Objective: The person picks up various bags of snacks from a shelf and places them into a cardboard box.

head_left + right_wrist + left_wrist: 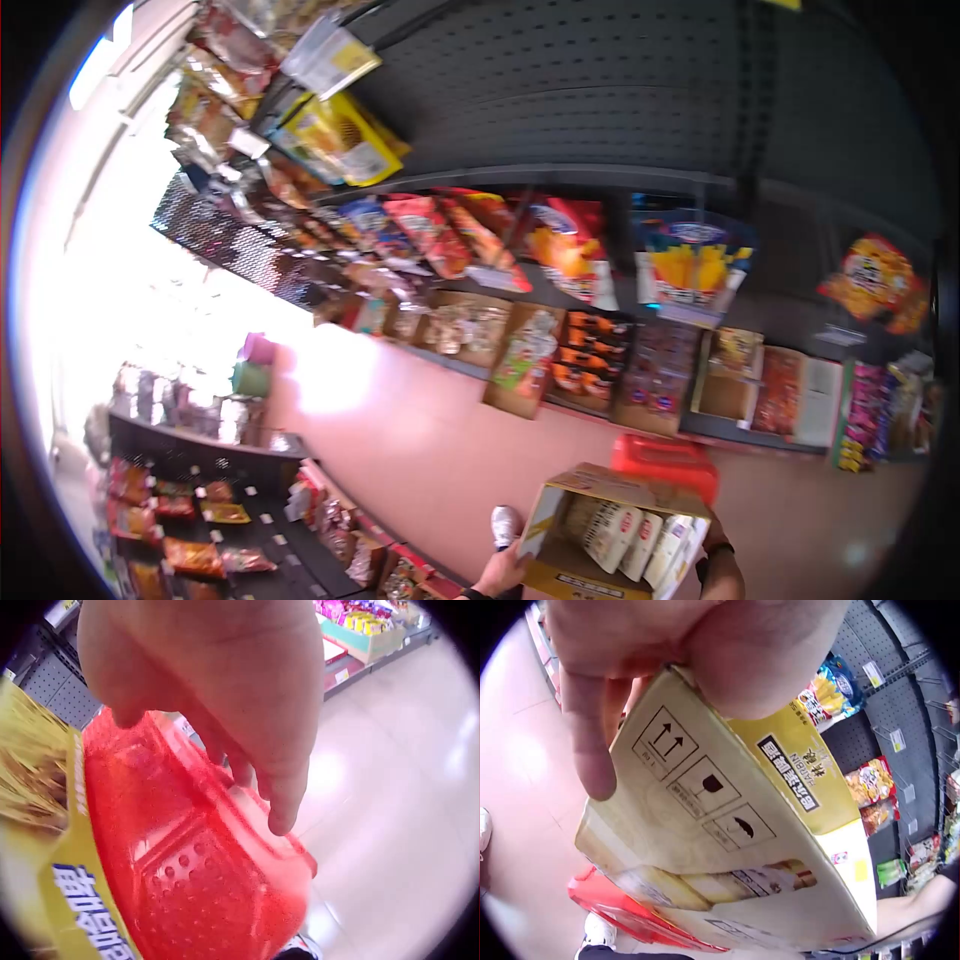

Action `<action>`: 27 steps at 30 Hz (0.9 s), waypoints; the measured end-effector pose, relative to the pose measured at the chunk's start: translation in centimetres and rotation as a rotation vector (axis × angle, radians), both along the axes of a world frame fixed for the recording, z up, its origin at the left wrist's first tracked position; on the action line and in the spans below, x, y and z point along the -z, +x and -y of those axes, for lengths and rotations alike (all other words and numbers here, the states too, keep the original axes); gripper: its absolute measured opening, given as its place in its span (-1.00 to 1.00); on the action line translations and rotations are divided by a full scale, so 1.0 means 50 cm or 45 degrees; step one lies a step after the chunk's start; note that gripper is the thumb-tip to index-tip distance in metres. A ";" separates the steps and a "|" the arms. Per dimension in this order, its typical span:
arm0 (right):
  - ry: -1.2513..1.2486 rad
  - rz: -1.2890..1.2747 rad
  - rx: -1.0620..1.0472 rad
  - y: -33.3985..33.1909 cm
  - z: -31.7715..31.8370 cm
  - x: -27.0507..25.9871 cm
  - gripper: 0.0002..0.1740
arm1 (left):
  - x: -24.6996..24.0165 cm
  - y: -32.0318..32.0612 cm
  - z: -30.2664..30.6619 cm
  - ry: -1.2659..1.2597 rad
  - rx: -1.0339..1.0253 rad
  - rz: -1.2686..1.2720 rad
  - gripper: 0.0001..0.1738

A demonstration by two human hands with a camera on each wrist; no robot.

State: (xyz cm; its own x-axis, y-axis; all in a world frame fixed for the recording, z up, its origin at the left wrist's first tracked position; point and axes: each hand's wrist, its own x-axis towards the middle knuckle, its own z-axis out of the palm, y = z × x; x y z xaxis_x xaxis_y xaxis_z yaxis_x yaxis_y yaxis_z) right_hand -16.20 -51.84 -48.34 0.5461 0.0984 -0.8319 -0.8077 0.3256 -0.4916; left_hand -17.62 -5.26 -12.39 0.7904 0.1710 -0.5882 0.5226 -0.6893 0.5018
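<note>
1. Shop aisle, snack shelves [560,300] far; open carton [572,578] held near, low.
2. Grip: left hand [503,572] curls round its corner, right hand [217,682] flat on side.
3. Likely light, thin card flexes; support underneath.

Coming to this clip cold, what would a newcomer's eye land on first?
First is the open cardboard box of white packets at the bottom of the head view, gripped at its near corner by the left hand. Just beyond it, a bright red basket sits on the pink floor. Colourful snack bags crowd the shelves along the far wall.
</note>
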 end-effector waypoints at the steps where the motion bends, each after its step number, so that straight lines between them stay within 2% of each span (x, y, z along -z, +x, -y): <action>1: 0.176 0.174 0.205 -0.010 -0.027 0.075 -0.32 | -0.002 -0.004 -0.006 -0.005 0.025 -0.017 -0.57; 2: 0.212 0.170 0.190 -0.006 -0.066 0.086 -0.32 | 0.010 -0.007 -0.014 0.005 0.021 -0.036 -0.58; 4: 0.252 0.161 0.185 -0.020 -0.084 0.023 -0.39 | 0.002 -0.008 -0.029 0.001 0.024 -0.055 -0.58; 6: 0.256 0.172 0.174 -0.013 -0.086 -0.084 -0.47 | -0.037 0.014 -0.031 0.094 0.063 -0.118 -0.59; 8: 0.153 0.099 0.250 0.015 -0.146 -0.168 -0.55 | -0.035 -0.003 -0.063 0.050 0.017 -0.061 -0.59; 10: -0.144 0.377 0.104 0.014 -0.203 -0.144 -0.56 | -0.011 -0.041 -0.105 0.002 -0.045 -0.029 -0.59; 11: -0.397 0.556 -0.124 0.008 -0.220 -0.153 -0.55 | -0.006 -0.066 -0.118 -0.017 -0.044 -0.027 -0.59; 13: -0.224 0.608 0.010 0.043 -0.291 -0.176 -0.53 | 0.001 -0.093 -0.165 -0.119 -0.148 0.108 -0.59; 14: -0.466 0.521 -0.167 0.065 -0.324 -0.190 -0.52 | -0.001 -0.105 -0.173 -0.253 -0.420 0.085 -0.52; 15: -0.706 0.418 -0.347 0.084 -0.355 -0.204 -0.50 | -0.002 -0.107 -0.209 -0.258 -0.413 0.078 -0.52; 17: -0.679 0.143 -0.516 0.122 -0.428 -0.209 -0.43 | -0.012 -0.109 -0.285 -0.054 -0.370 -0.110 -0.62; 18: -0.638 0.285 -0.415 0.121 -0.467 -0.187 -0.43 | -0.018 -0.111 -0.325 -0.197 -0.437 0.067 -0.65; 19: -0.604 0.420 -0.309 0.106 -0.496 -0.178 -0.43 | -0.040 -0.093 -0.358 -0.155 -0.448 0.038 -0.64; 21: -0.520 0.299 -0.138 0.095 -0.593 -0.241 -0.41 | -0.040 -0.079 -0.449 -0.115 -0.372 0.052 -0.63; 22: -0.481 0.106 -0.113 0.105 -0.654 -0.317 -0.41 | -0.040 -0.071 -0.494 -0.052 -0.336 -0.020 -0.64; 23: -0.447 -0.075 -0.084 0.109 -0.693 -0.380 -0.41 | -0.033 -0.070 -0.536 -0.093 -0.276 0.098 -0.65; 24: -0.469 -0.022 -0.088 0.094 -0.716 -0.347 -0.38 | -0.037 -0.058 -0.572 -0.105 -0.248 0.051 -0.65; 25: -0.484 0.031 -0.097 0.080 -0.744 -0.311 -0.34 | -0.054 -0.042 -0.596 -0.131 -0.331 -0.058 -0.65; 27: -0.432 0.089 -0.159 0.064 -0.793 -0.279 -0.35 | -0.062 -0.030 -0.656 -0.131 -0.255 0.090 -0.65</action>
